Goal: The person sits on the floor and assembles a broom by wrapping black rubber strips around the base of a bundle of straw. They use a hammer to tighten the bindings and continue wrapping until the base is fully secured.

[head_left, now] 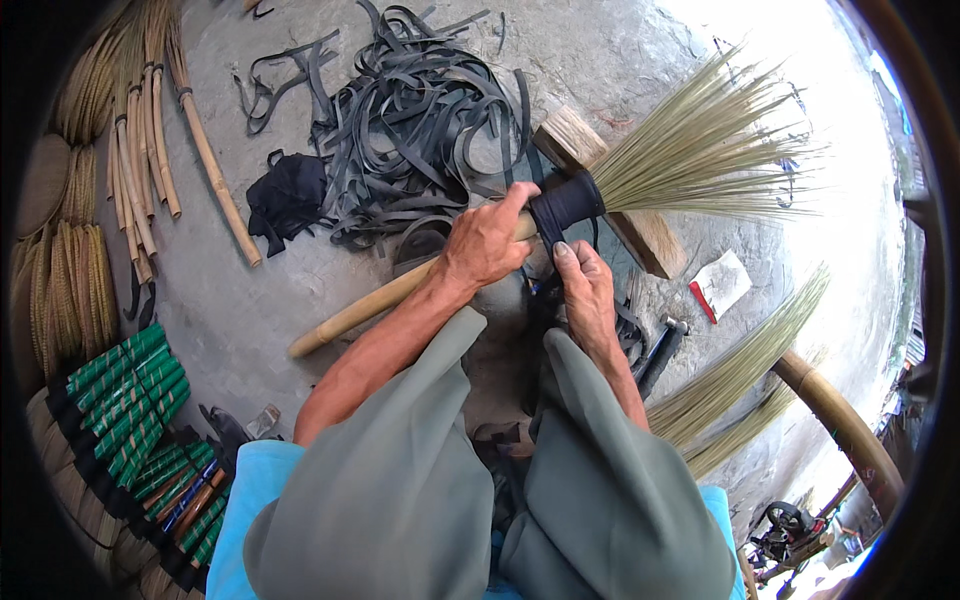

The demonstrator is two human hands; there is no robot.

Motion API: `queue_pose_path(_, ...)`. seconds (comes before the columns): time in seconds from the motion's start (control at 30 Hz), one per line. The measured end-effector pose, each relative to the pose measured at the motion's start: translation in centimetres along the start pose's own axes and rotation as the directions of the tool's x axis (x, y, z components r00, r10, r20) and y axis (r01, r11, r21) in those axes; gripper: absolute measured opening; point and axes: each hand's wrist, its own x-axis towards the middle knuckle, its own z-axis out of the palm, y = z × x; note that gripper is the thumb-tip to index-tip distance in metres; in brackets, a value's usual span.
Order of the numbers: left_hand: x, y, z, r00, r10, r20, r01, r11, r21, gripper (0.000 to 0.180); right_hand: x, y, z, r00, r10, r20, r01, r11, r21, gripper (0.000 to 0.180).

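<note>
A straw broom lies slantwise before me, its pale bristles (690,150) fanned out to the upper right. Its bamboo handle (365,308) runs down to the left. Black rubber strip is wound around the broom's neck, forming a thick binding (568,205). My left hand (485,238) is closed around the handle just below that binding, thumb and fingers near its edge. Against the underside of the binding, my right hand (588,290) pinches the rubber strip between thumb and fingers. The strip's loose end passes down into shadow between my knees.
Beneath the broom's neck lies a wooden block (648,242). Tangled black rubber strips (420,120) and black cloth (288,198) lie beyond. At left are bamboo-handled brooms (215,170) and green-striped handles (130,400). Right: a white-red packet (722,284), loose straw (740,365), a bamboo pole (840,420).
</note>
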Motion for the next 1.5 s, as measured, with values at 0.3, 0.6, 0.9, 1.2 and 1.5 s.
queue_pose_path(0.3, 0.0, 1.6, 1.3, 0.997, 0.052, -0.049, -0.050, 0.998, 0.040, 0.061, 1.5, -0.8, -0.9, 0.987, -0.163, -0.006, 0.155, 0.947, -0.282, 0.044)
queue_pose_path(0.6, 1.4, 0.4, -0.3, 0.997, 0.052, 0.052, -0.044, 0.988, -0.145, 0.054, 2.3, -1.2, 0.0, 0.987, -0.158, -0.005, 0.155, 0.972, -0.177, 0.041)
queue_pose_path(0.9, 2.2, 1.4, 1.5, 0.988, -0.121, -0.092, 0.122, 0.993, 0.000, 0.048, 3.4, -1.0, 0.4, 0.993, -0.115, -0.021, 0.110, 0.981, -0.161, 0.042)
queue_pose_path(1.2, 2.6, 0.3, 1.3, 0.991, -0.086, -0.104, 0.068, 0.984, -0.163, 0.045, 3.1, -0.7, 0.7, 0.998, -0.053, -0.034, 0.054, 0.998, 0.026, 0.037)
queue_pose_path(1.5, 2.1, 0.4, -0.1, 1.000, -0.006, -0.026, -0.002, 0.957, -0.289, 0.047, 3.4, -0.4, 0.6, 0.996, 0.071, 0.050, -0.081, 0.968, 0.239, 0.034)
